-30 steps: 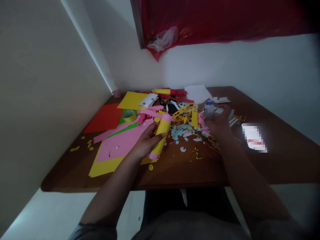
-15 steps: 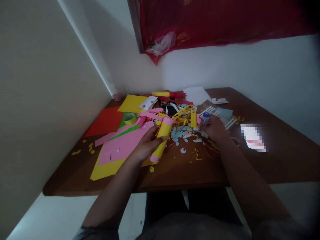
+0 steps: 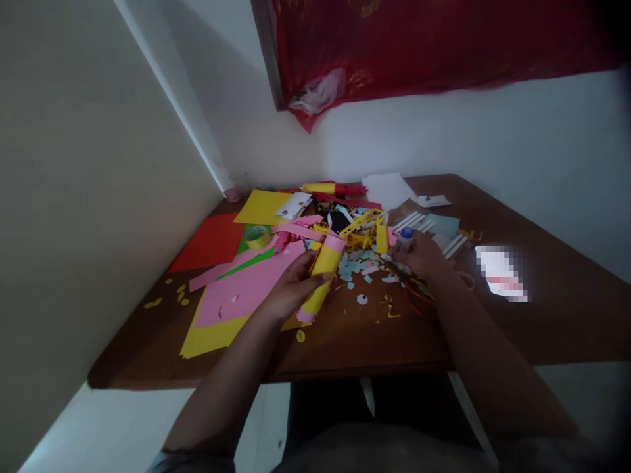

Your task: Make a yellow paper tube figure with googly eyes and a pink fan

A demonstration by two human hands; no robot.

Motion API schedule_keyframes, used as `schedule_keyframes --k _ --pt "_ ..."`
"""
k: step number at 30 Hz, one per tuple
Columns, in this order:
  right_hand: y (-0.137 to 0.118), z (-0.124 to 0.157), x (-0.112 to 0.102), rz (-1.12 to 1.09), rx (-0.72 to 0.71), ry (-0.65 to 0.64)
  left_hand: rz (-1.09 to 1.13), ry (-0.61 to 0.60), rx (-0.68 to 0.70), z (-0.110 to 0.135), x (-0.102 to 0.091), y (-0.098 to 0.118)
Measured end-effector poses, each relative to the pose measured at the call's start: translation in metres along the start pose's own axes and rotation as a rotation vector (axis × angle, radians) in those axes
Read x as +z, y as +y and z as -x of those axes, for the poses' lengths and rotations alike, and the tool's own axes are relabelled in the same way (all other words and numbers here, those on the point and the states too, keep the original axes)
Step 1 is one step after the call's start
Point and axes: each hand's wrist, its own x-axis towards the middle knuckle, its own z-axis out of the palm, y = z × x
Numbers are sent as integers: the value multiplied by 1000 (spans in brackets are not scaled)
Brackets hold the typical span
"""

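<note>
My left hand (image 3: 294, 286) is closed round a yellow paper tube (image 3: 323, 272) with pink bands at both ends, held tilted above the near middle of the table. My right hand (image 3: 422, 257) grips a glue stick (image 3: 404, 242) with a blue cap, its cap pointing up. Below that hand lie scissors (image 3: 419, 289) with orange handles, partly hidden by the hand and wrist. Blue paper scraps (image 3: 352, 266) are scattered between the two hands. A paper googly eye (image 3: 362, 299) rests on the table nearer to me.
Pink sheets (image 3: 246, 289) overlap yellow ones on the left, beside a roll of tape (image 3: 257, 235) and a red sheet (image 3: 204, 243). A yellow and red paper tube figure (image 3: 332, 189) lies at the back. White strips (image 3: 411, 221) and a bright, blurred-out object (image 3: 500, 272) are on the right.
The view has shifted very slightly. My right hand covers a little more of the glue stick's lower body. The paper tube stays in my left hand, nearly still.
</note>
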Motion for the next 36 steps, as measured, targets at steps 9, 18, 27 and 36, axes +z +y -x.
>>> schedule_keyframes --k 9,18,27,36 --pt "-14 0 5 -152 -107 325 -64 -38 18 1 -5 -4" --pt "-52 74 6 -278 -939 582 -255 -67 202 1 -7 -13" --pt "-60 71 33 -784 -556 -356 -474 -90 363 1 -10 -21" --pt "-58 67 37 -903 -461 -392 -660 -204 548 4 -12 -12"
